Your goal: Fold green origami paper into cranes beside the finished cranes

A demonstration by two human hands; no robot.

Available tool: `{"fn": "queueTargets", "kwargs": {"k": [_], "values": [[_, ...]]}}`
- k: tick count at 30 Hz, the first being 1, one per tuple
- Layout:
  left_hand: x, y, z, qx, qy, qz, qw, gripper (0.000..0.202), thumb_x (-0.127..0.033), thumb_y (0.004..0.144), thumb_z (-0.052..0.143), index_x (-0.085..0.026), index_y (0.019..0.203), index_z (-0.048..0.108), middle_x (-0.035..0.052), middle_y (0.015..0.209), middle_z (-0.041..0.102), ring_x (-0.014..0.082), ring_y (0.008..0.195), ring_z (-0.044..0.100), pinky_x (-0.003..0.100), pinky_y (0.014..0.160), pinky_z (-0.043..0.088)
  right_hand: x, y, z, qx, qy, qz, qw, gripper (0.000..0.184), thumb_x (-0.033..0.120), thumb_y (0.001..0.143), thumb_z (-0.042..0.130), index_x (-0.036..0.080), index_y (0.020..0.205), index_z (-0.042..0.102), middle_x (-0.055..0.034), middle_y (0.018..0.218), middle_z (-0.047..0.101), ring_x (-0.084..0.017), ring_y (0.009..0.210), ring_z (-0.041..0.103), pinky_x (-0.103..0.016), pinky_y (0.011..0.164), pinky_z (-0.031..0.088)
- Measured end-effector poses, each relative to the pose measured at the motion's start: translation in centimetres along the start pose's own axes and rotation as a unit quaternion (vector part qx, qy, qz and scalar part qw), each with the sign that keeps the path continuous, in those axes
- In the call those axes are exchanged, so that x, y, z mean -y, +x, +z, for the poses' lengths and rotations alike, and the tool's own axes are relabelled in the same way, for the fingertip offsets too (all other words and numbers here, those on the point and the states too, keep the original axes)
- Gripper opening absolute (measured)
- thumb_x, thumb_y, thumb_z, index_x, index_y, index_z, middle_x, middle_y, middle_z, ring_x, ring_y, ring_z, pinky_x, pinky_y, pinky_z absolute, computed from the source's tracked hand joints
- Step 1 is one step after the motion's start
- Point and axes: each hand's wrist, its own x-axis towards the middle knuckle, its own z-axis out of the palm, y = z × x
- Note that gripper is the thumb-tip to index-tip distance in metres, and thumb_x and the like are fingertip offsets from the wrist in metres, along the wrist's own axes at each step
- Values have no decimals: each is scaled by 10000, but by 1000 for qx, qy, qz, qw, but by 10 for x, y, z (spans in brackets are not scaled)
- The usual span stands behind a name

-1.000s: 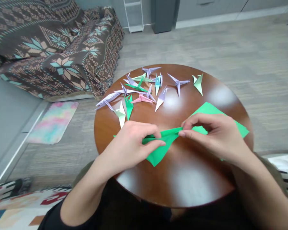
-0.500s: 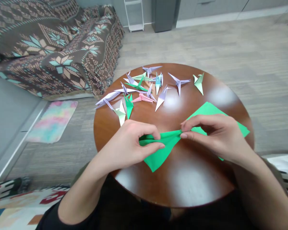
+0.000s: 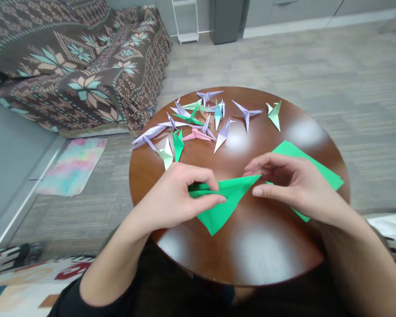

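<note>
A patterned sofa throw (image 3: 72, 66) fills the far left beyond the round wooden table (image 3: 251, 255), cut off by the frame edge. On the table's far side lie scattered paper cranes (image 3: 198, 121). A flat green sheet (image 3: 320, 169) lies at the table's right, partly hidden by the right hand (image 3: 292, 187), whose loose fingers hover just off the folded green paper (image 3: 222, 204). The left hand (image 3: 178, 200) pinches that paper at the table's middle, covering its left end.
</note>
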Motion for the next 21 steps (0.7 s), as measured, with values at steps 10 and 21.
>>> {"fn": "queueTargets", "kwargs": {"k": [10,21], "values": [[-5,4,9,-5,0,48,999,172,-265,871,772,-155,754,710,-2,706,722,104,614,615,218,590,432,9,-5,19,-7,-23,11,1000,184,373,794,881,233,744,773,14,759,759,-160,709,658,-246,655,509],[-4,5,10,-7,8,19,1000,137,-232,888,738,-165,773,708,-28,669,696,94,595,609,218,569,417,3,-5,21,-62,9,-13,998,123,334,794,887,249,767,802,1,769,775,-162,691,676,-249,622,520]]}}
